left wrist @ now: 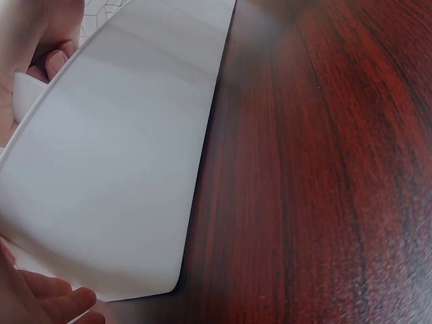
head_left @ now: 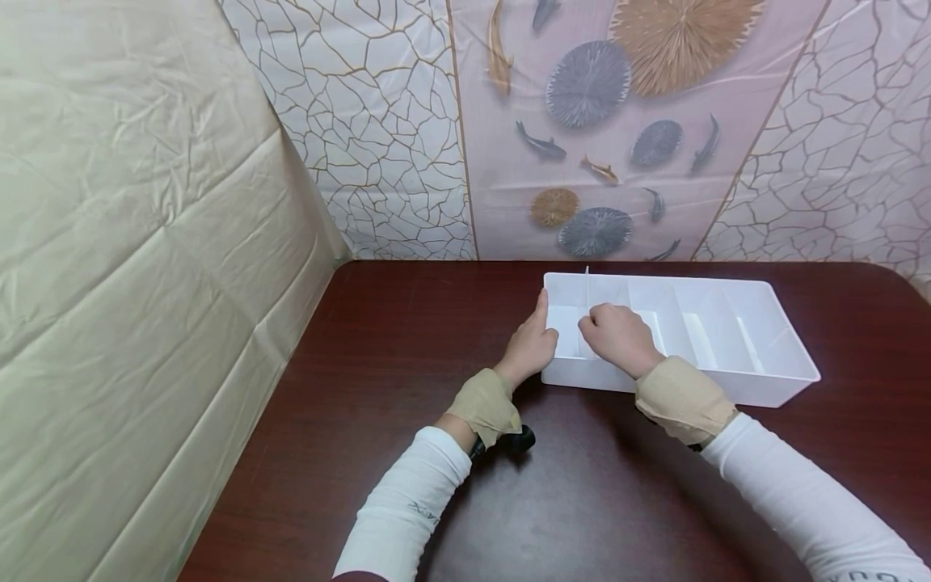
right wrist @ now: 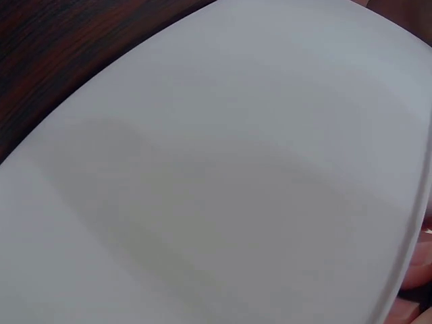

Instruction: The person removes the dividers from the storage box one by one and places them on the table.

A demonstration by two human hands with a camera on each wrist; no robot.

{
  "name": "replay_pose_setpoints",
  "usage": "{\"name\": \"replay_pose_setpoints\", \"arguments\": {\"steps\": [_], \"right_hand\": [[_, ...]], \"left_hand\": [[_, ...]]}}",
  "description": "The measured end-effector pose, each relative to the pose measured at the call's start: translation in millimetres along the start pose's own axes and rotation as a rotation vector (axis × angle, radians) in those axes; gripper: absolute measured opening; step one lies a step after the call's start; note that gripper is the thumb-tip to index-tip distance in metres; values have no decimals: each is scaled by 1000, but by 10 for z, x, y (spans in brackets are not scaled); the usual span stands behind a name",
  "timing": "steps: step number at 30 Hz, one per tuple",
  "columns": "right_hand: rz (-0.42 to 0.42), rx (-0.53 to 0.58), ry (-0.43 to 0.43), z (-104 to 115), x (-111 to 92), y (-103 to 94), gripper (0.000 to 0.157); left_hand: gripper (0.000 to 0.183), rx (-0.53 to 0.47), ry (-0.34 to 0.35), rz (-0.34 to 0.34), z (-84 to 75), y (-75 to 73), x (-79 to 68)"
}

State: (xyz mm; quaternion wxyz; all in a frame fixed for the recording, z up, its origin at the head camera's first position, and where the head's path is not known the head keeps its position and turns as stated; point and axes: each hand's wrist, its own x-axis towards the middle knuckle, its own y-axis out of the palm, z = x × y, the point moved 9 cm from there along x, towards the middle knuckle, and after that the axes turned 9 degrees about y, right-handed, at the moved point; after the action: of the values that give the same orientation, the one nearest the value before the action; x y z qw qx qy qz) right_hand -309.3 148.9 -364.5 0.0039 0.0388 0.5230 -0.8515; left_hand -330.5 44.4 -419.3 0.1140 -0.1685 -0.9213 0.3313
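A long white plastic box [head_left: 749, 388] with several compartments lies on the table. My left hand [head_left: 529, 349] holds the box's left end, thumb over the wall near the front corner and a finger along the outside. In the left wrist view, its fingertips [left wrist: 74, 304] rest against the outer corner. Over the left part of the box, my right hand [head_left: 621, 335] has its fingers curled round a thin white divider [head_left: 587, 279], whose far end sticks up above the back rim. In the left wrist view the divider [left wrist: 28, 94] shows between the right hand's fingers.
The dark red wooden table [head_left: 407, 323] carries the box near its back edge. Behind stands a patterned wall covering [head_left: 393, 121]; at left hangs a cream cloth [head_left: 145, 283]. A black object [head_left: 518, 440] shows by the left wrist.
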Motion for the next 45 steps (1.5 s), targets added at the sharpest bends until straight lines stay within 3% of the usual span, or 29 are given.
{"name": "replay_pose_setpoints", "arguments": {"steps": [45], "right_hand": [[-51, 4, -22, 33, -9, -163, 33]], "left_hand": [[65, -13, -21, -1, 7, 5, -9]]}}
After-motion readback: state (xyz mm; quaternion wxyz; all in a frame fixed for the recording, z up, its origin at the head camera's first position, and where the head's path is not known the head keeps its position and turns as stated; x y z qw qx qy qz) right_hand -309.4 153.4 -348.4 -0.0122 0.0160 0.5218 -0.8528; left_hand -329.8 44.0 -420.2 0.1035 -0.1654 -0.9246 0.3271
